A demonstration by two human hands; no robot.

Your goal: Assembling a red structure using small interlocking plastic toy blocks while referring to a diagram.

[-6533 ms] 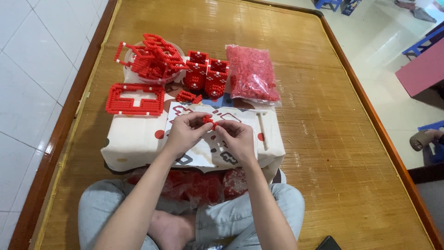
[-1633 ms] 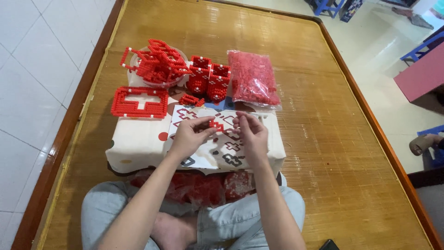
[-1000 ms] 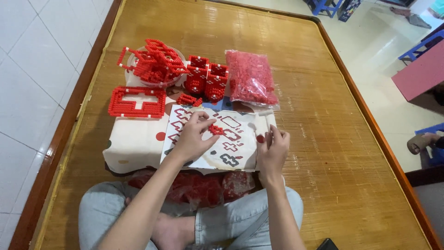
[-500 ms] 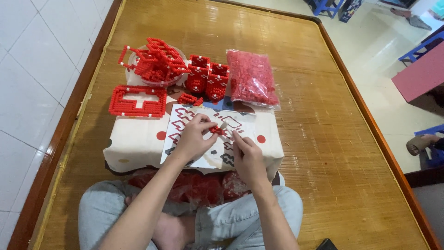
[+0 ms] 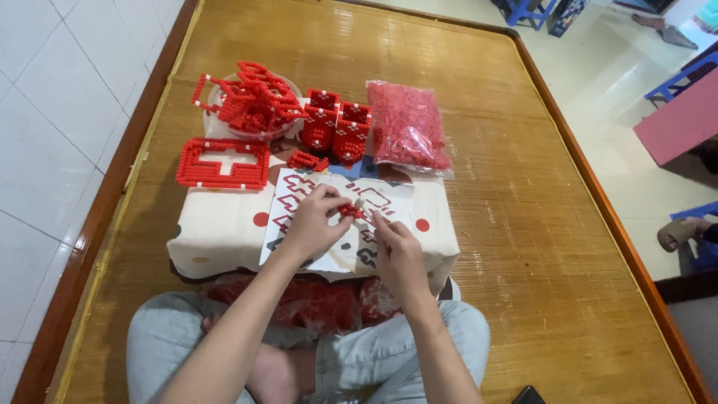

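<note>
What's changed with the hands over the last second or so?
The right hand went out to the right edge of the cushion, then came back to the small red piece that the left hand holds. The left hand, bag of beads and finished red pieces stayed put.

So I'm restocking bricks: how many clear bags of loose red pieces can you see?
2. One bag of red pieces lies on the mat, right of the built red blocks. A second bag sits in the person's lap, mostly hidden by the box; more may be hidden.
</note>
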